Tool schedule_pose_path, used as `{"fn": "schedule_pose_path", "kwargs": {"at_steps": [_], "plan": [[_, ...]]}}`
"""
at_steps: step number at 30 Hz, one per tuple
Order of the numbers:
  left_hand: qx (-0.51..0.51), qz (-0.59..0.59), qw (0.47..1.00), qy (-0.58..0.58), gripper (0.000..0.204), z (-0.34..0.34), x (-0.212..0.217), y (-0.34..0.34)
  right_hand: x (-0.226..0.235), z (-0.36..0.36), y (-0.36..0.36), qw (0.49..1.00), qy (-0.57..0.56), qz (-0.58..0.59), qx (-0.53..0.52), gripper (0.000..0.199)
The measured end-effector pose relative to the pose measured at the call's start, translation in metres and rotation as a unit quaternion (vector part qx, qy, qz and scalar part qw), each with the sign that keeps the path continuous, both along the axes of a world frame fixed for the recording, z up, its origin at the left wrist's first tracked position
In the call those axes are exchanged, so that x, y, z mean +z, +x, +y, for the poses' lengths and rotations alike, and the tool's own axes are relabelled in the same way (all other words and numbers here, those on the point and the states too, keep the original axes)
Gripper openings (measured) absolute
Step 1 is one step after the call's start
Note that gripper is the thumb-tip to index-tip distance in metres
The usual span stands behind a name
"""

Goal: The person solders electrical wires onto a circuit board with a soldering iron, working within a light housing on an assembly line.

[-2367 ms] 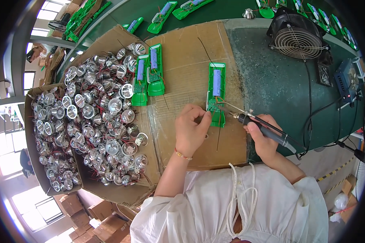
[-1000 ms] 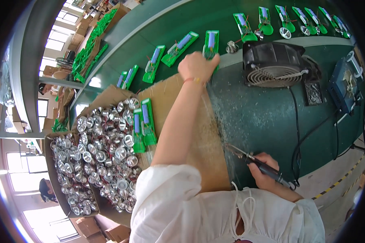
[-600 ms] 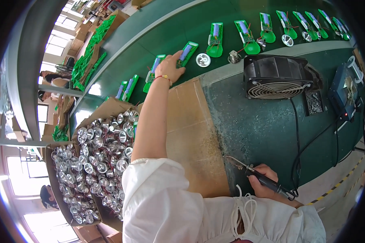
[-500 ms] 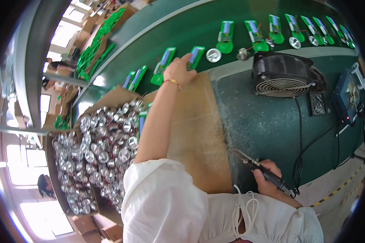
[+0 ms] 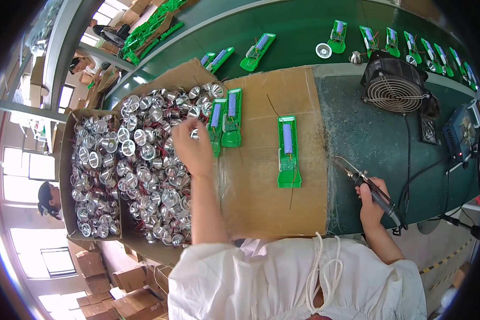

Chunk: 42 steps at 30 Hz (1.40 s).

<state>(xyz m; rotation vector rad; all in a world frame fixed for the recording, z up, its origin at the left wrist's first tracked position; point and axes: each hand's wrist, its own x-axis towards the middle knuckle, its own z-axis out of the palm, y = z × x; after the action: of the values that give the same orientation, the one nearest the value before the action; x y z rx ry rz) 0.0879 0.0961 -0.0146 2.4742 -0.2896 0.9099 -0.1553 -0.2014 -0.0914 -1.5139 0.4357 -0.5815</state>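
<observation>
Nearest the lower edge, a white garment (image 5: 298, 282) fills the view and hides both upper arms; only the forearms emerge above it. At right, the right hand (image 5: 370, 205) is closed in a fist round the dark handle of a soldering iron (image 5: 369, 186), whose tip points up and left over the green mat (image 5: 378, 138), clear of any board; its cable runs off toward the lower right and is lost at the rim. At left, the left hand (image 5: 193, 148) is seen from the back over a cardboard box (image 5: 160, 85) heaped with small silver reflector parts (image 5: 149, 170); its fingers curl down among them, but whether they grip one cannot be told, since the fingertips are hidden. Between the hands lies a cardboard sheet (image 5: 266, 202) bearing one green circuit board (image 5: 288, 152) with a bluish cylindrical cell, well apart from both hands; two more boards (image 5: 226, 122) lie side by side just beside the left hand, at the box's edge. A second box (image 5: 90, 176) of the same parts sits farther left. Brown cartons (image 5: 128, 288) are stacked on the floor at lower left, their markings too small to read. Beyond the mat stand a black fan (image 5: 394, 88) and a blue unit (image 5: 461, 130), partly cut off. Farthest, a green belt (image 5: 304, 21) carries more green boards in a row.
</observation>
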Motion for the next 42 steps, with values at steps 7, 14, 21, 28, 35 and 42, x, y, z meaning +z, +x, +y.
{"fn": "schedule_pose_path", "kwargs": {"at_steps": [7, 14, 21, 28, 35, 42], "plan": [[0.081, 0.228, 0.944, 0.223, 0.013, 0.034, -0.016, 0.059, -0.005, 0.004, 0.002, 1.0, -0.014, 0.011, -0.019, 0.015], [0.024, 0.041, 0.999, 0.011, 0.017, 0.043, -0.007, 0.039, -0.002, 0.002, -0.001, 0.999, -0.036, 0.007, -0.009, 0.016], [-0.081, 0.336, 0.867, -0.36, 0.017, -0.041, 0.001, -0.089, 0.016, 0.008, 0.004, 0.995, -0.092, -0.031, 0.03, 0.013], [-0.146, 0.326, 0.918, -0.174, 0.02, -0.048, -0.034, -0.125, 0.039, 0.036, 0.022, 0.975, -0.139, -0.039, 0.172, 0.017], [-0.175, 0.332, 0.914, -0.156, 0.015, -0.055, -0.035, -0.124, 0.031, 0.045, 0.031, 0.977, -0.138, -0.068, 0.145, 0.016], [-0.188, 0.322, 0.917, -0.144, 0.015, -0.057, -0.037, -0.124, 0.031, 0.048, 0.031, 0.98, -0.122, -0.043, 0.154, 0.016]]}}
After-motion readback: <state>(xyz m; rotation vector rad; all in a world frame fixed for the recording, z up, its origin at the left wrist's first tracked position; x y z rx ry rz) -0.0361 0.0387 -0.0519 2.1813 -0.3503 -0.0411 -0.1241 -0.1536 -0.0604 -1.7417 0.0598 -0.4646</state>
